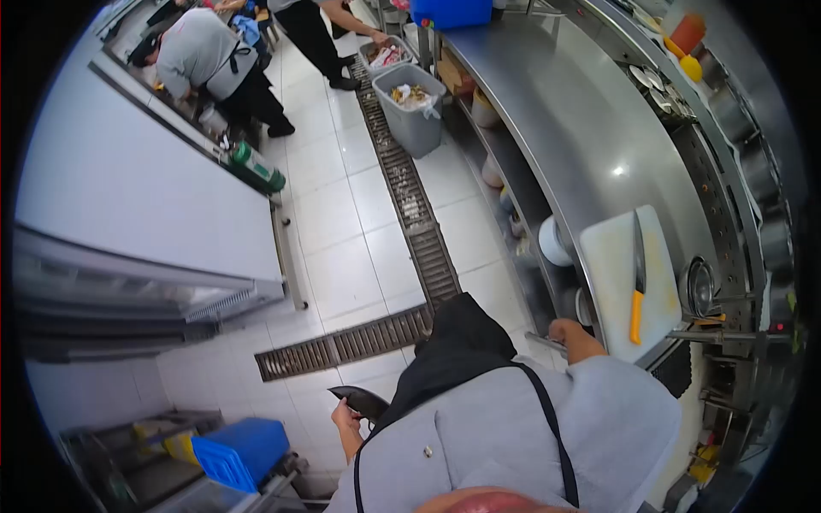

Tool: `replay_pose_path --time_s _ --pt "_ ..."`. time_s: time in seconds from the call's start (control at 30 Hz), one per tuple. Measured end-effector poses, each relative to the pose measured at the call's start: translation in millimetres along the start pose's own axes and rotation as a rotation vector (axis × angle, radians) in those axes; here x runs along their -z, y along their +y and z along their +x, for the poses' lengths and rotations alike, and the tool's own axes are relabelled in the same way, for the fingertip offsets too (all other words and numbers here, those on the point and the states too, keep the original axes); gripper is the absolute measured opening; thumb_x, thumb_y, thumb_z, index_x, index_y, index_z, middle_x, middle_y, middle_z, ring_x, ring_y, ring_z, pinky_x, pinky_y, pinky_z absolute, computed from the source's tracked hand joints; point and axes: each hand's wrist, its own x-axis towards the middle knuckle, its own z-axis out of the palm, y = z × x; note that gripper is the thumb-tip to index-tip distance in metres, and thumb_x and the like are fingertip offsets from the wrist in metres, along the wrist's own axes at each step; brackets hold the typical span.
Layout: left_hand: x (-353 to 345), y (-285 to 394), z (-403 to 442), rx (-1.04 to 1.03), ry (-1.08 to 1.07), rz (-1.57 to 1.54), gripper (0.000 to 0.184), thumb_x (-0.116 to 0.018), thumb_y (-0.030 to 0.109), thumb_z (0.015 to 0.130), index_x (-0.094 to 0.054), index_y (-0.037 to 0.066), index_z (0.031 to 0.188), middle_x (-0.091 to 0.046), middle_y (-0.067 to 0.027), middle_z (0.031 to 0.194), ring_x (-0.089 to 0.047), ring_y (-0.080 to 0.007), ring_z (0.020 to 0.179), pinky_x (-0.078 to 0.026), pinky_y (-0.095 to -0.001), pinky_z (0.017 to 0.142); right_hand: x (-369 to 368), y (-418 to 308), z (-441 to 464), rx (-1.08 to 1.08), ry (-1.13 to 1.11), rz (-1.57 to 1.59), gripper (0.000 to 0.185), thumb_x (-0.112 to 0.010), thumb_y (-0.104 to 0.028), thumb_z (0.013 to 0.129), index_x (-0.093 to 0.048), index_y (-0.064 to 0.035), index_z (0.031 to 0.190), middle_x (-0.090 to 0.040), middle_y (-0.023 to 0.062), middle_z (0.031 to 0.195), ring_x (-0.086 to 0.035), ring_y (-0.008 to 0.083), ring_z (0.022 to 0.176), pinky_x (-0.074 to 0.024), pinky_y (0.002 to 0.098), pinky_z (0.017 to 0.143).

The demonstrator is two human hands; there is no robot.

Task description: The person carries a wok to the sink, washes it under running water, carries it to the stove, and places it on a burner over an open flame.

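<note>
Low at my left side, my left hand (345, 416) is closed on the edge of a dark, curved, shallow thing (366, 402); its kind is unclear, and my body partly hides it. My right hand (569, 332) is closed beside the counter's near edge. A thin metal piece (546, 343) sticks out from it to the left, too small to name. Right of that hand lies a white cutting board (609, 278) on the steel counter (569, 111). A knife (637, 312) with an orange handle rests on the board, apart from both hands.
Grey bins (410, 120) with waste stand beside the floor drain (406, 197). Two people (209, 56) are at the far end, one reaching into a bin. A white refrigerator-like cabinet (145, 179) lines the left. A blue container (244, 453) sits lower left; a wire strainer (699, 286) is near the board.
</note>
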Motion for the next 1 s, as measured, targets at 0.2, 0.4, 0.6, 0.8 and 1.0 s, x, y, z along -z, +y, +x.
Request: replay_pose_path --time_s 0.2,0.4,0.6,0.8,1.0 --pt "-120 144 98 -0.129 -0.197 0.024 0.029 -0.06 0.024 0.088 -0.044 0.013 0.066 -0.034 -0.0002 0.047 -0.033 -0.0147 0.034 -0.032 -0.0316 0.033 126 -157 4 -0.253 0.195 0.92 0.029 -0.06 -0.028 0.085 -0.065 -0.0006 0.092 -0.067 0.0172 0.084 -0.066 0.0265 0.066 -0.0492 0.0417 0.051" --pt "-278 308 107 -0.36 -0.271 0.074 0.03 -0.056 0.029 0.091 -0.048 0.01 0.07 -0.038 0.0022 0.054 -0.036 -0.0111 0.041 -0.033 -0.0273 0.038 321 -253 181 -0.001 -0.024 0.228 0.053 -0.043 -0.05 0.091 -0.061 -0.0003 0.094 -0.065 0.0191 0.081 -0.065 0.0334 0.068 -0.0534 0.0464 0.058" --pt "-428 484 95 -0.636 -0.465 0.291 0.031 -0.061 0.033 0.089 -0.056 0.006 0.077 -0.042 0.0025 0.061 -0.04 -0.0084 0.052 -0.035 -0.025 0.045 573 -377 239 0.364 0.635 0.364 0.035 -0.056 -0.034 0.084 -0.062 -0.0024 0.099 -0.065 0.0212 0.093 -0.062 0.0372 0.09 -0.0478 0.0446 0.079" --pt "-622 638 43 -0.757 -0.772 0.561 0.042 -0.064 0.043 0.085 -0.061 0.001 0.084 -0.047 0.0015 0.066 -0.041 -0.008 0.055 -0.035 -0.0244 0.05 710 -470 262 0.398 0.735 0.48 0.032 -0.058 -0.028 0.085 -0.061 -0.0052 0.108 -0.065 0.0195 0.097 -0.063 0.0354 0.09 -0.0493 0.0411 0.077" --pt "-765 746 -44 -0.726 -0.988 0.687 0.045 -0.062 0.046 0.087 -0.058 0.001 0.085 -0.047 0.0004 0.066 -0.042 -0.0076 0.053 -0.035 -0.0225 0.047 839 -569 224 0.621 0.603 0.991 0.029 -0.057 -0.021 0.091 -0.06 -0.0006 0.111 -0.066 0.0073 0.088 -0.061 0.0131 0.078 -0.0498 0.0293 0.071"
